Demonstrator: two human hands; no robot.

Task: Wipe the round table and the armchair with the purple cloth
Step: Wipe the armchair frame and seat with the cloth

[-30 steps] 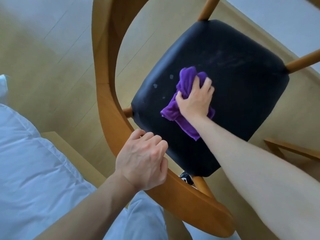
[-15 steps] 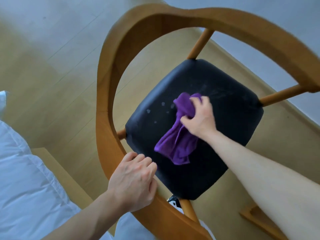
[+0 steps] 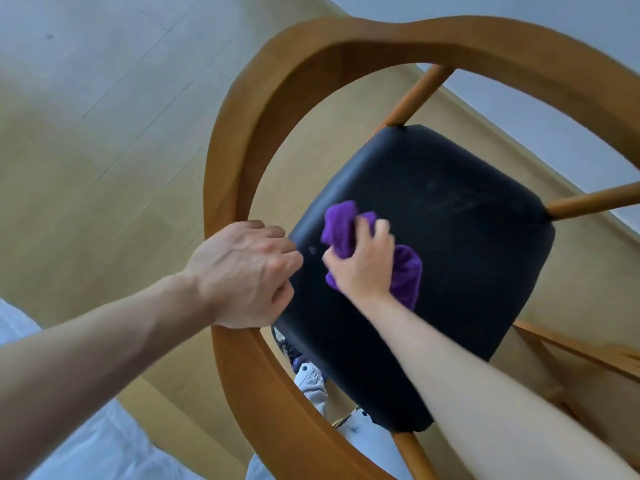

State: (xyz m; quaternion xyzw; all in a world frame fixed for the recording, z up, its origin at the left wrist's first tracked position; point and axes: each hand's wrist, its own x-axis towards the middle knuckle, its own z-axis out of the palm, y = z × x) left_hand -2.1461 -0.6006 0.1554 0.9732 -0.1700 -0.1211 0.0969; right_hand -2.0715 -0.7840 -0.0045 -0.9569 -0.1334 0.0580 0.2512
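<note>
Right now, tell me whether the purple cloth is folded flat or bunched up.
Bunched up: the purple cloth bulges in crumpled lumps around the right hand on the black seat.

The armchair (image 3: 346, 50), with a curved tan wooden rail looping around a black padded seat (image 3: 450, 258), is standing on the floor. The purple cloth (image 3: 341, 230) is lying bunched on the seat's near-left part, one lump poking out ahead and another bulging out to the right, touching the padding.

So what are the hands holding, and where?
The right hand grips the bunched cloth from above on the seat; the left hand holds the chair's wooden armrest.
</note>
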